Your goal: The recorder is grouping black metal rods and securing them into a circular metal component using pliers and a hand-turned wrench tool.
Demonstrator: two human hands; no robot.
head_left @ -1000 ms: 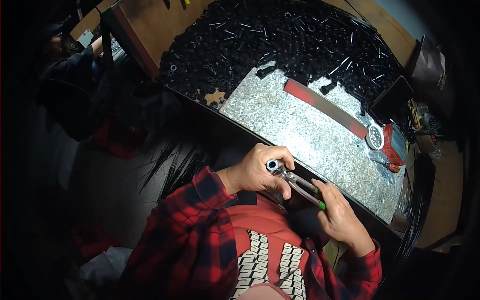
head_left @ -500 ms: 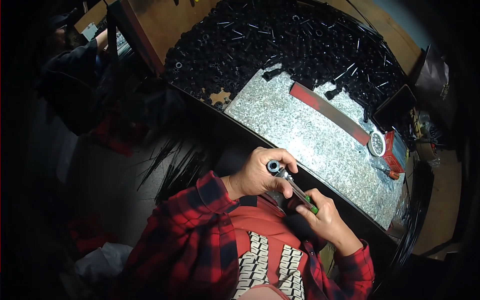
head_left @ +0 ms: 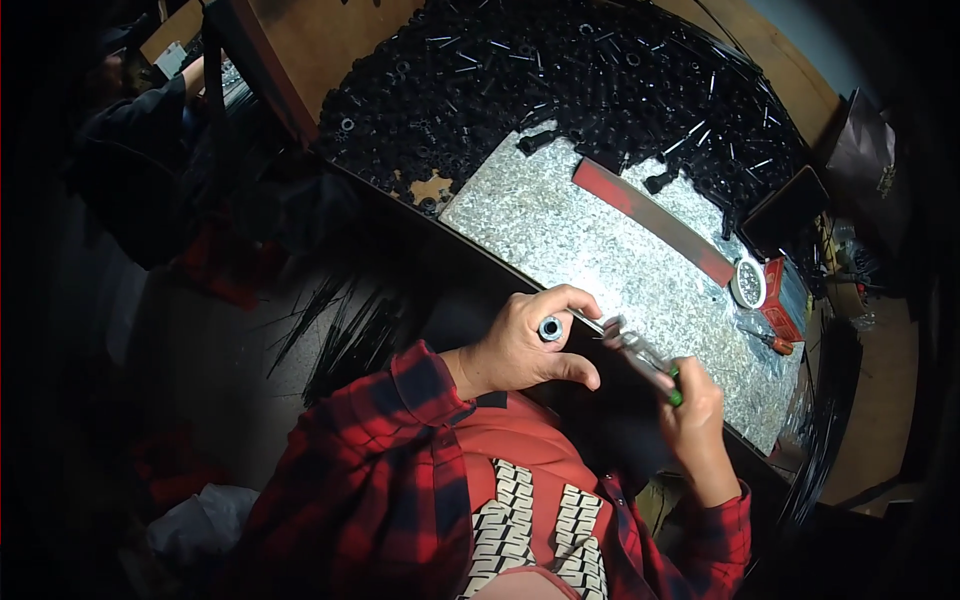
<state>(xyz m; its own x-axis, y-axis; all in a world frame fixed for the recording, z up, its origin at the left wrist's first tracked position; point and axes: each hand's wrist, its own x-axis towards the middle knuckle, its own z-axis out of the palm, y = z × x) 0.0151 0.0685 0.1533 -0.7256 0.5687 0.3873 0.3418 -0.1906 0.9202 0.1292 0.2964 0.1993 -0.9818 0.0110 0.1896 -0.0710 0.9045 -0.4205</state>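
Note:
My left hand (head_left: 520, 350) is closed around a short tube-shaped part (head_left: 550, 328), its round hollow end facing up. The left thumb stretches away from the part, and the index finger reaches over toward the board's edge. To its right, my right hand (head_left: 694, 408) grips locking-type pliers (head_left: 640, 352) with green on the handles. The pliers' jaws are smeared by motion and stand apart from the tube, over the near edge of the speckled board (head_left: 570, 240). Whether the jaws hold anything cannot be made out.
A heap of black fittings and pins (head_left: 560, 80) covers the far table. On the board lie a red-and-grey bar (head_left: 655, 222), a white dish of small bits (head_left: 748, 283), a red box (head_left: 782, 300) and an orange-handled tool (head_left: 777, 343). A co-worker (head_left: 140, 125) sits at left.
My right hand has drawn the pliers away from the tube, up and to the right. The left hand keeps the tube in nearly the same place, its thumb now spread away.

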